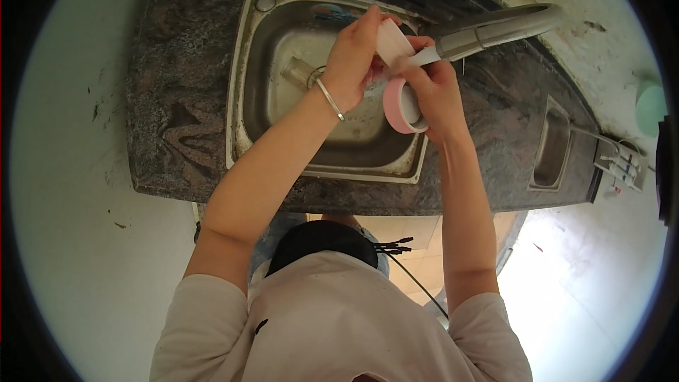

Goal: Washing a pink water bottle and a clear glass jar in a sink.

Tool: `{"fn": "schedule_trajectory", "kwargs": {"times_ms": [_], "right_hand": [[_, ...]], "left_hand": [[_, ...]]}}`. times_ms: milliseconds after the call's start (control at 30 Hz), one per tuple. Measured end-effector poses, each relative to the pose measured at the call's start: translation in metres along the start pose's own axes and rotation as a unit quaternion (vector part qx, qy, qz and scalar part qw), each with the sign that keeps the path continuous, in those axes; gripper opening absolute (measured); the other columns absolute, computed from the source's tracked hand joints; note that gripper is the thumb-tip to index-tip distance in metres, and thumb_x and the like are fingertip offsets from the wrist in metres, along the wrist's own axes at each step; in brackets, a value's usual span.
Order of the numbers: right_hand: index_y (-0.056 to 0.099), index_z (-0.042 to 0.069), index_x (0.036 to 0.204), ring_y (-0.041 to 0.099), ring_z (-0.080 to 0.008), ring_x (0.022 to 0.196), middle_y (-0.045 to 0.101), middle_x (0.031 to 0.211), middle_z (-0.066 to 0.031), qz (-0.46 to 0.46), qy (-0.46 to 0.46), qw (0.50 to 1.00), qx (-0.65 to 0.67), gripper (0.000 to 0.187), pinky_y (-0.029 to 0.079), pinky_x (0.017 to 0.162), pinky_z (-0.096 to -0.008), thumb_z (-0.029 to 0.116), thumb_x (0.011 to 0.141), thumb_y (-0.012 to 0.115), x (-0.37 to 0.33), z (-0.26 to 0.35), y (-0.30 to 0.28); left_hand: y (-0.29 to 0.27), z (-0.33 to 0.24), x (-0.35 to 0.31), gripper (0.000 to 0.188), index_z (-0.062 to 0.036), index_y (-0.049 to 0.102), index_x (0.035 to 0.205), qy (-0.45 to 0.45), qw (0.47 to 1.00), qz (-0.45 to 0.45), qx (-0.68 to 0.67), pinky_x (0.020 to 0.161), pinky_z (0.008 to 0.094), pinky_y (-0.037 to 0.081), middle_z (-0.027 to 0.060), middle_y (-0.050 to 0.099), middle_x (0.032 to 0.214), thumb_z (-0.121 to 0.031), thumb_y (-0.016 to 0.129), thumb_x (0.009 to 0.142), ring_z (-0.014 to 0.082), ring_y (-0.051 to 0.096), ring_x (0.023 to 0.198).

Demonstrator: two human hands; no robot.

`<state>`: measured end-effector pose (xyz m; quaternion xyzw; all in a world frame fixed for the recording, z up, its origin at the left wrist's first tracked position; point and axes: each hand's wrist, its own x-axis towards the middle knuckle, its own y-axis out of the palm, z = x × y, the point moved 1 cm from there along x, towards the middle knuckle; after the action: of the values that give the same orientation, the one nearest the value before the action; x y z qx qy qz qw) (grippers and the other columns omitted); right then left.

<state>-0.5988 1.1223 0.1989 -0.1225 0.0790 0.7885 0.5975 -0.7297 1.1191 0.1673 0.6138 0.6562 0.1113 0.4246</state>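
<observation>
Over the sink (297,159), both my hands work close together below the end of the metal faucet (488,37). In my left hand (353,56) is a white, faintly ribbed piece (393,42), fingers closed round it; its exact kind is unclear. A pink ring-shaped piece (400,114) with a pale inside hangs at my right hand (440,95), whose fingers are bent around its edge. Between the right fingers and the faucet's end lies a whitish patch (424,56), blurred, possibly running water. My left fingertips are partly hidden.
A clear cup-like object (300,72) lies in the basin. Dark stone countertop (187,85) surrounds the sink. Farther right are a small metal basin (552,148), a white fixture with thin tubes (622,163) and a green round container (649,110). Black cables (396,246) hang at my waist.
</observation>
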Motion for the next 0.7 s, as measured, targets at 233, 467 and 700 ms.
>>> {"fn": "schedule_trajectory", "kwargs": {"times_ms": [233,467,700], "right_hand": [[0.059,0.002,0.107,0.056,-0.0088,0.079,0.062,0.089,-0.0025,0.012,0.023,0.999,-0.041,0.028,0.045,0.071,-0.0240,0.012,0.082,0.065,0.006,0.001,0.000],[0.058,0.000,0.108,0.057,-0.0080,0.081,0.063,0.092,-0.0028,-0.003,0.008,1.000,-0.002,0.028,0.046,0.072,-0.0234,0.012,0.083,0.065,-0.001,-0.006,-0.010],[0.056,0.001,0.107,0.055,-0.0076,0.077,0.060,0.084,-0.0020,-0.021,-0.001,0.993,-0.118,0.034,0.045,0.068,-0.0242,0.013,0.078,0.068,0.006,-0.007,-0.006]], "left_hand": [[-0.003,0.013,0.006,0.049,-0.0052,0.056,0.109,0.153,0.966,-0.040,0.205,0.083,0.0319,0.048,0.0135,0.065,0.109,-0.048,0.037,0.097,0.0197,0.062,0.094],[0.006,0.002,-0.006,0.051,-0.0081,0.055,0.112,-0.086,0.994,0.004,-0.073,0.087,0.0320,0.046,0.0086,0.062,0.111,-0.054,0.040,0.094,0.0196,0.059,0.101],[0.000,0.035,0.010,0.049,-0.0069,0.048,0.114,0.255,0.939,-0.034,0.229,0.092,0.0341,0.044,0.0042,0.051,0.104,-0.052,0.045,0.094,0.0199,0.057,0.105]]}}
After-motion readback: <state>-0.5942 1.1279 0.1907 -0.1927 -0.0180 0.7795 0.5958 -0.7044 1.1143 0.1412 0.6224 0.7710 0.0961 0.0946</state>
